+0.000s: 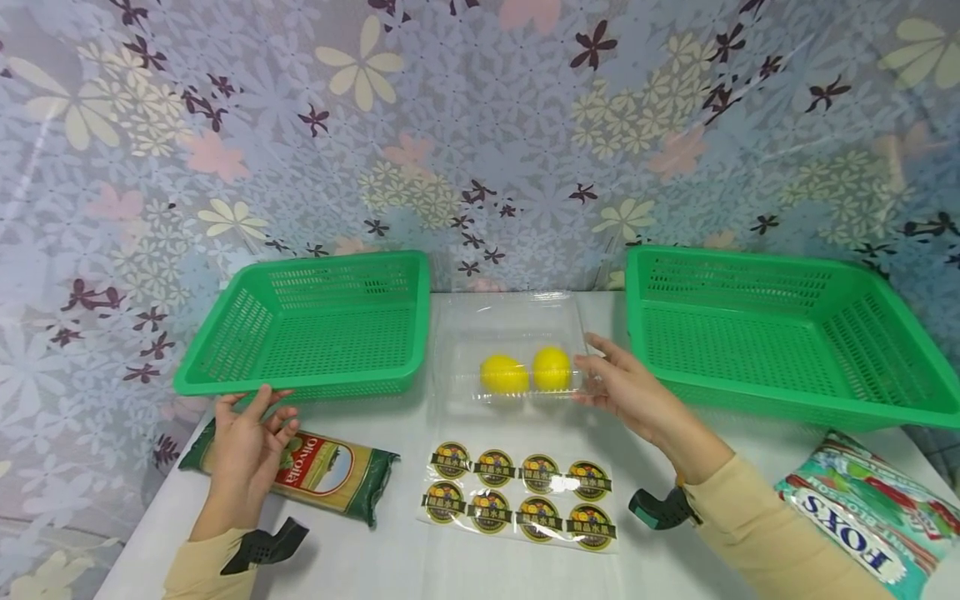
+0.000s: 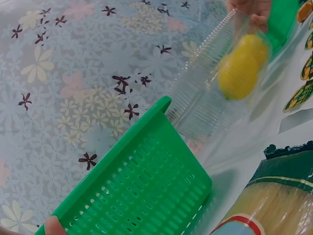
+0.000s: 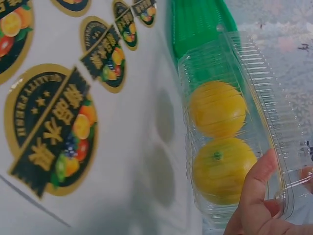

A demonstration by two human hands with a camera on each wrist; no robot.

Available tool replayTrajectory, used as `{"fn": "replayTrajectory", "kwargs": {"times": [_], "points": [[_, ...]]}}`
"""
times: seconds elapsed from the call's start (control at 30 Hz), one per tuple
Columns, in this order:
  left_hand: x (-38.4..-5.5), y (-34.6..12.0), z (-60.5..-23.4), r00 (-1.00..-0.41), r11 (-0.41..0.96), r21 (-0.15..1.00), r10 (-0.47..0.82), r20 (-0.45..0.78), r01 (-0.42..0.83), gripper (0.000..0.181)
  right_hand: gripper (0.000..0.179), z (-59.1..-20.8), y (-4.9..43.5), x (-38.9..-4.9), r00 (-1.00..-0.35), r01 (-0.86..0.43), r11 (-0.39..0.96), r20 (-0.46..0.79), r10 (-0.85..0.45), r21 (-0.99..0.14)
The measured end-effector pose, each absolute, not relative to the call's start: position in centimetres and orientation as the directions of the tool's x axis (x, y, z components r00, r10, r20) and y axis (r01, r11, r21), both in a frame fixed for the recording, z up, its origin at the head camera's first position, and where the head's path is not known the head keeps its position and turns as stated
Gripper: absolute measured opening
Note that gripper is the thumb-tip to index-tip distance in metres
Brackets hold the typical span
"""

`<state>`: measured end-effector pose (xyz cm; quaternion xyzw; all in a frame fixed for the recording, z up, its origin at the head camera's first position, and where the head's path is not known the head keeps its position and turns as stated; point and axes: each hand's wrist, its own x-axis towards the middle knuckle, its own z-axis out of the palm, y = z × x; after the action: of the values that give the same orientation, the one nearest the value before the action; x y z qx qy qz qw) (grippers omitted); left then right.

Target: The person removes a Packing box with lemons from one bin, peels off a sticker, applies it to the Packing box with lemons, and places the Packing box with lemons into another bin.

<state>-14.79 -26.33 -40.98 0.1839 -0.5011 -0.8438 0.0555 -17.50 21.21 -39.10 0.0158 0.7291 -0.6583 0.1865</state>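
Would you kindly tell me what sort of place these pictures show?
Probably a tabletop fruit-packing station, perhaps staged: a clear plastic clamshell holds two lemons, a sheet of fruit stickers lies nearby, and a green plastic basket stands on each side.

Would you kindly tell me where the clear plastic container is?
In the head view, the clear plastic container is near centre, beyond the sticker sheet, its right side held by the right hand.

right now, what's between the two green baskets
In the head view: a clear container with two yellow fruits inside, and the right grip holding it.
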Motion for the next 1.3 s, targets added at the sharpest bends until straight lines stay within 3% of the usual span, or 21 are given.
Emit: {"fn": "replayTrajectory", "kwargs": {"times": [1.3], "points": [[-14.6, -26.2, -41.1, -0.934, -0.509, 0.858, -0.274, -0.230, -0.063, 0.039, 0.070, -42.2, 20.6, -17.3, -0.949, 0.309, 0.027, -0.310, -0.057, -0.951]]}}
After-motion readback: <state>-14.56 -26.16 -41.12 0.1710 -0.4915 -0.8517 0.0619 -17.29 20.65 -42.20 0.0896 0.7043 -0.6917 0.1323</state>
